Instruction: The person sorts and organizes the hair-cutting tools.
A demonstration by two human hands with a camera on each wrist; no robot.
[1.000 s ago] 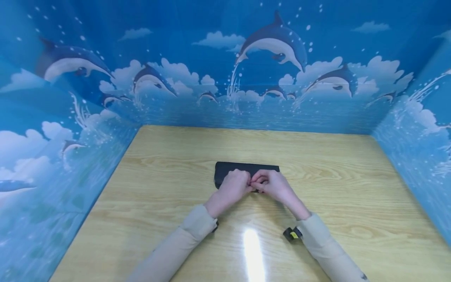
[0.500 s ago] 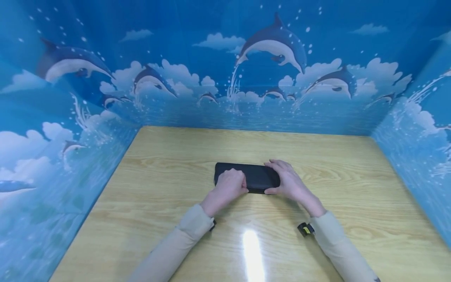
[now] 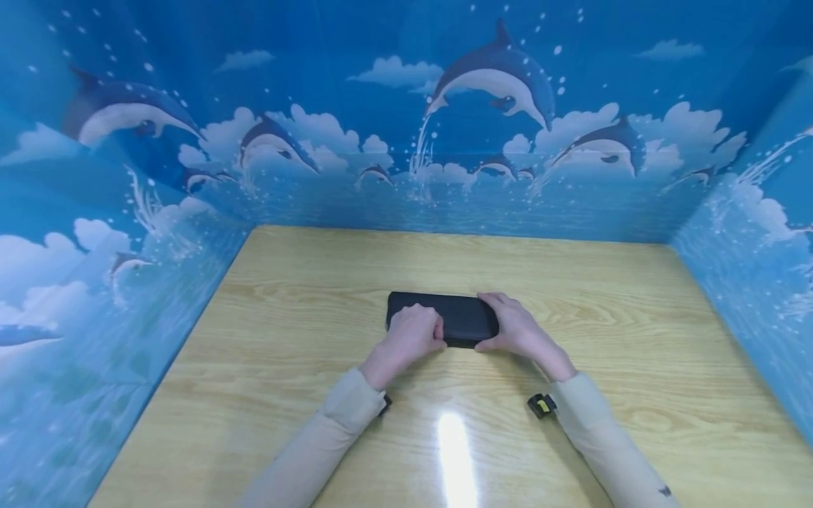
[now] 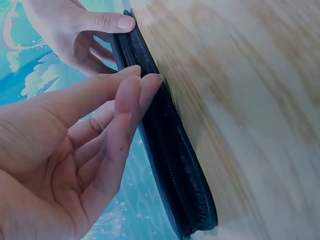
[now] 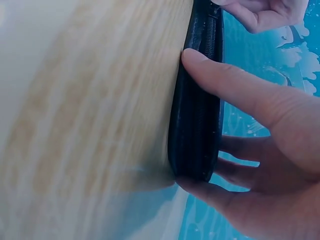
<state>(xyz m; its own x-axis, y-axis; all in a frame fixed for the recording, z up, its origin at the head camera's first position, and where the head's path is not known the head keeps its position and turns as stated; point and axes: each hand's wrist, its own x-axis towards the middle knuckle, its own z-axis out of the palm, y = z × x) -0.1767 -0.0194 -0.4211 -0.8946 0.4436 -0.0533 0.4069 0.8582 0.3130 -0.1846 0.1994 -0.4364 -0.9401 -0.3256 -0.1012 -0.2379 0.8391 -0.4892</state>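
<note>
A flat black zippered case (image 3: 466,319) lies lengthwise across the table, its zipper side towards me. Over its left half, my left hand (image 3: 414,333) pinches the zipper pull at the front edge; a bit of metal shows by those fingertips in the right wrist view, and the pull is mostly hidden. My right hand (image 3: 519,329) grips the case's right end, thumb on the near side and fingers round the far side and corner. In the right wrist view, zipper teeth (image 5: 210,37) run between the two hands. The left wrist view shows the zipper seam (image 4: 175,175) on the left part.
The wood-grain table (image 3: 305,310) surrounds the case. Blue dolphin-print walls (image 3: 444,190) rise at the back, left and right. A small black wrist device (image 3: 542,406) sits by the right cuff, and a bright light reflection lies on the near tabletop.
My right hand has left the spot beside the left fingertips and moved right to grip the case's end, then shifted slightly left. My left hand has stayed nearly in place.
</note>
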